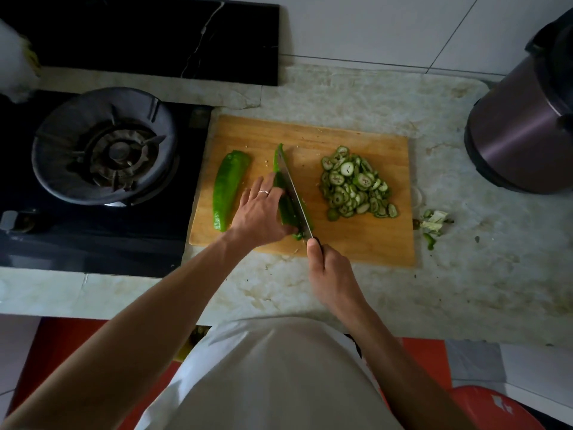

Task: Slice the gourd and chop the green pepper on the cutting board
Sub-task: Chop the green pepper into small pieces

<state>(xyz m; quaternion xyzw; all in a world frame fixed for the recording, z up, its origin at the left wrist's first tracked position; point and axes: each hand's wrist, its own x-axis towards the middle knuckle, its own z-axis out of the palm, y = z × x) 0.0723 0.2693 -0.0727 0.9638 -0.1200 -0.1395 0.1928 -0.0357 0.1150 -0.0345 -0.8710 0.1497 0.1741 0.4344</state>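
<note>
A wooden cutting board (pixel 356 243) lies on the marble counter. On its right side is a heap of gourd slices (pixel 356 184). A green pepper half (pixel 228 187) lies at the board's left. A second green pepper piece (pixel 286 206) lies lengthwise in the middle, and my left hand (pixel 260 212) presses down on it with straight fingers. My right hand (pixel 328 274) grips the handle of a knife (pixel 293 193), whose blade runs along the pepper piece, right beside my left fingers.
A gas stove (pixel 105 147) with a burner ring sits left of the board. A dark metal cooker pot (pixel 524 125) stands at the far right. Green trimmings (pixel 434 223) lie on the counter just right of the board. A black slab (pixel 155 38) leans against the back wall.
</note>
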